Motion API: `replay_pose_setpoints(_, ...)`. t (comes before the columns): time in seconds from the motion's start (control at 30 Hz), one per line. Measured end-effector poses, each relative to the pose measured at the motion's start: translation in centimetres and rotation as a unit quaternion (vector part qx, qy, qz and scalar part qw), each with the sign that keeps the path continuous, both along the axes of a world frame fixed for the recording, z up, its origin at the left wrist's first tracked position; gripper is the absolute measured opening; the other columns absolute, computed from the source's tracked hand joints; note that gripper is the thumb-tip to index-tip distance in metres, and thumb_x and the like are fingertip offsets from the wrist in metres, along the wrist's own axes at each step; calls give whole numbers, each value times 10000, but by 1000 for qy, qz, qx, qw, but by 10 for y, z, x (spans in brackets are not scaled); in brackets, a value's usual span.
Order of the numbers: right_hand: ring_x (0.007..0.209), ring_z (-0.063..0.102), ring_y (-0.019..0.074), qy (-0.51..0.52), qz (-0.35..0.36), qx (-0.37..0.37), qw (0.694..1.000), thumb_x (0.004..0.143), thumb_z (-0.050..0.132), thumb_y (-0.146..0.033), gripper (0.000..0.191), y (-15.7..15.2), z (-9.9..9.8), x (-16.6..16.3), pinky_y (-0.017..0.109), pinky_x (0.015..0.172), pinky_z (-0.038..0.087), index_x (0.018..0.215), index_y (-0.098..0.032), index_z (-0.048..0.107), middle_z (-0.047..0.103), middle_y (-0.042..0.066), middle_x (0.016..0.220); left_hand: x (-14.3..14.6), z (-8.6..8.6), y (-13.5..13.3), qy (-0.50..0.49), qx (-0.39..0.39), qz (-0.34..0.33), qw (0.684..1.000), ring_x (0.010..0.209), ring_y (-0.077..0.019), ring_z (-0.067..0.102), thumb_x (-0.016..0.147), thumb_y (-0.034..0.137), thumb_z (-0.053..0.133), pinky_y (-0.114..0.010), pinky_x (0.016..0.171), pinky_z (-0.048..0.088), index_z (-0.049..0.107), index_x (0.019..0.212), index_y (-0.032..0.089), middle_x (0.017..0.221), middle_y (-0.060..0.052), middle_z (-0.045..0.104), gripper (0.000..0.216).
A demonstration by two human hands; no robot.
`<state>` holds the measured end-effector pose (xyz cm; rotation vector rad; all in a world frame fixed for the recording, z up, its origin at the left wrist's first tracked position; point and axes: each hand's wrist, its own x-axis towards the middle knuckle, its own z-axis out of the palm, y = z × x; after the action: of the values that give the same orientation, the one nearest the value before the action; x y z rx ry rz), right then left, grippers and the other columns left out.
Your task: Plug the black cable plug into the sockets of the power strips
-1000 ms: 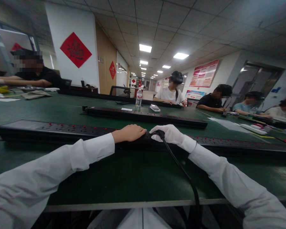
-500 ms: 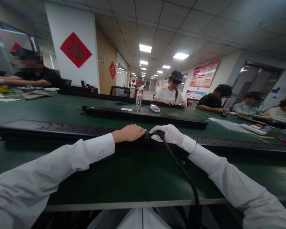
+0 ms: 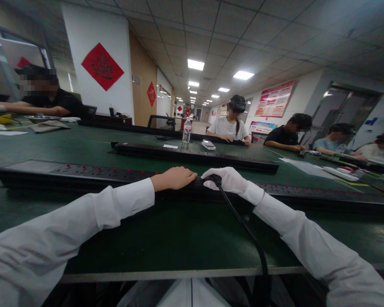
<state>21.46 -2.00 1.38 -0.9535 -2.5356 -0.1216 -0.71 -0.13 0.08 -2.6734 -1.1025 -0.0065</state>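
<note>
Right now our bare left hand [image 3: 174, 178] lies palm down on the long black plastic power strip [image 3: 83, 174] with its row of small red switches. The fingers rest side by side, slightly curved over the strip's top face, and clasp nothing. The strip runs left to right across the near part of the dark green table mat [image 3: 166, 238], and our hands meet on it about halfway along. Just to the right, almost fingertip to fingertip with the left, our right hand in a white knitted glove [image 3: 229, 180] has its fingers curled tight around the moulded black plug [image 3: 215, 178], which sits against the strip's top. We cannot tell whether its pins are seated, because the glove hides them. The thick black cable [image 3: 241, 224] leaves the plug, runs toward us over the mat and drops past the near table edge. Both forearms, in white sleeves, reach out from the near corners and converge, wrists low on the mat. Farther off, a second black power strip [image 3: 195, 156] lies parallel, with a clear plastic water bottle [image 3: 186, 130] beyond it and a seated person in a white shirt [image 3: 227, 128] at the far side.
</note>
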Motion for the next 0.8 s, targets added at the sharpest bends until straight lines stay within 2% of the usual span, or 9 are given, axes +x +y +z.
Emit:
replay_pose_setpoints(0.13,680,588,90,5,6,2,1000,754,522,-475,345,1,-2,1,175,642,398,996,-253,626,670,-17,791,0,-1,1,19,19,-8,1000,849,-214,592,873,235,342,-320,713,453,504,1012,163,988,-107,618,225)
replay_pose_setpoints(0.47,688,598,93,10,2,-4,1000,750,523,-450,323,1,-3,1,174,647,405,967,-236,630,672,-12,783,-1,1,-1,3,-3,-2,1000,841,-207,593,885,260,331,-303,692,451,507,1000,168,976,-102,619,230)
replay_pose_setpoints(0.7,608,573,85,16,6,52,998,733,530,-463,287,0,-3,2,172,580,386,843,-226,648,664,-12,700,0,4,-3,3,-21,17,1000,876,-235,586,891,296,299,-326,684,450,509,1042,184,1040,-116,604,281)
replay_pose_setpoints(0.8,583,566,85,-3,12,70,997,736,522,-471,292,0,0,3,173,559,378,835,-229,651,655,-12,658,1,7,-6,-15,-24,52,998,829,-235,601,902,362,243,-326,650,452,526,1023,189,994,-104,622,353)
